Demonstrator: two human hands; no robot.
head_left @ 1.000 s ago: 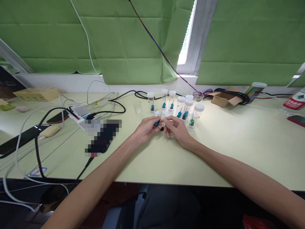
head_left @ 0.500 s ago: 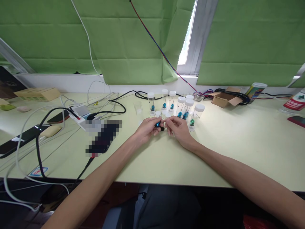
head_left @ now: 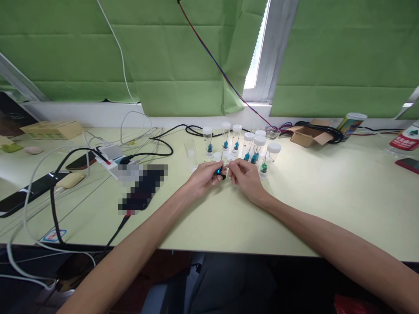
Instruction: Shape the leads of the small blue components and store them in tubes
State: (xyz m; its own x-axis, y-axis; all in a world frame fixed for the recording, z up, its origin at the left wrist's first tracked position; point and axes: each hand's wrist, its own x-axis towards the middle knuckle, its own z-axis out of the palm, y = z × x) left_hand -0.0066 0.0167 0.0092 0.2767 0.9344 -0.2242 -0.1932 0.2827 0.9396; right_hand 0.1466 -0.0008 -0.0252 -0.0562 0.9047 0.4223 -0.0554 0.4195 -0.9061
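Observation:
Near the middle of the table, my left hand [head_left: 204,176] is closed around a small shiny blue piece with a black end [head_left: 219,172]. Close against it, my right hand [head_left: 244,176] pinches with thumb and forefinger. A thin light strand shows between the fingertips, but what the right fingers grip is too small to make out. Just beyond the hands stand several clear tubes with white caps, among them a tube [head_left: 207,140] with a blue piece and thin wires inside. By my right hand, another capped tube [head_left: 273,149] has a green piece in it.
An uncapped clear tube [head_left: 190,150] stands left of the capped ones. Further left lie a power strip [head_left: 113,161], tangled cables and a blurred dark phone [head_left: 145,185]. An open cardboard box [head_left: 306,136], a can [head_left: 353,124] and a red-labelled bottle [head_left: 406,139] are at right.
My hands have shifted very slightly, with the fingertips still together and the blue piece still in my left hand. The tubes stay put.

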